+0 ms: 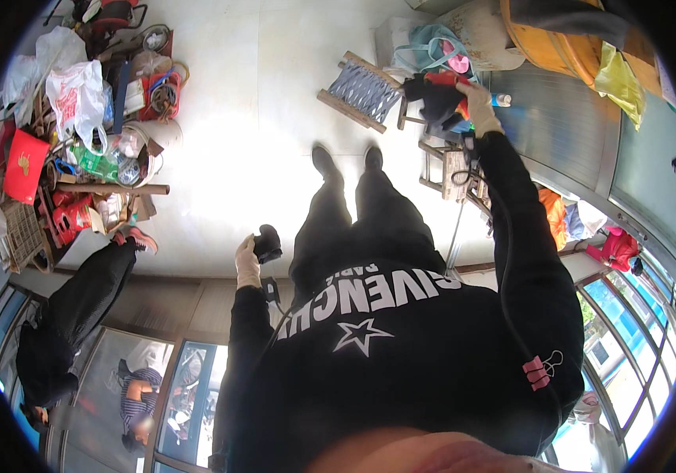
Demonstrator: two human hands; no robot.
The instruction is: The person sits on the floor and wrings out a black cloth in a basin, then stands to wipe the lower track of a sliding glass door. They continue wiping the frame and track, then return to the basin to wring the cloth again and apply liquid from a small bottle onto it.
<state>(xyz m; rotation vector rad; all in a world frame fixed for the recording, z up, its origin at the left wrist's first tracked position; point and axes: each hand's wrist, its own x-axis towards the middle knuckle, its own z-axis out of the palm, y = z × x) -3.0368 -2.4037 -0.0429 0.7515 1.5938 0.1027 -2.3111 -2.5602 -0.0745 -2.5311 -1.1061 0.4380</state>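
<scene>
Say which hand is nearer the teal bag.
Right. The right hand, gripping a black-and-red bundle, is just below and right of the teal bag in the picture; the left hand, holding a dark object, is much farther below, to its left.

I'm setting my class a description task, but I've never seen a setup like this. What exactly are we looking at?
There is no machine here: a person works with their own two hands. The single picture comes from a wide fisheye camera on their head, looking down, so straight edges bend. The left hand holds a small black object, too unclear to name. The right hand grips a black-and-red, cloth-like bundle. On the pale floor stands a wooden stool with a grey woven seat; clutter at left includes a white plastic bag. Another person in dark trousers is at left.
</scene>
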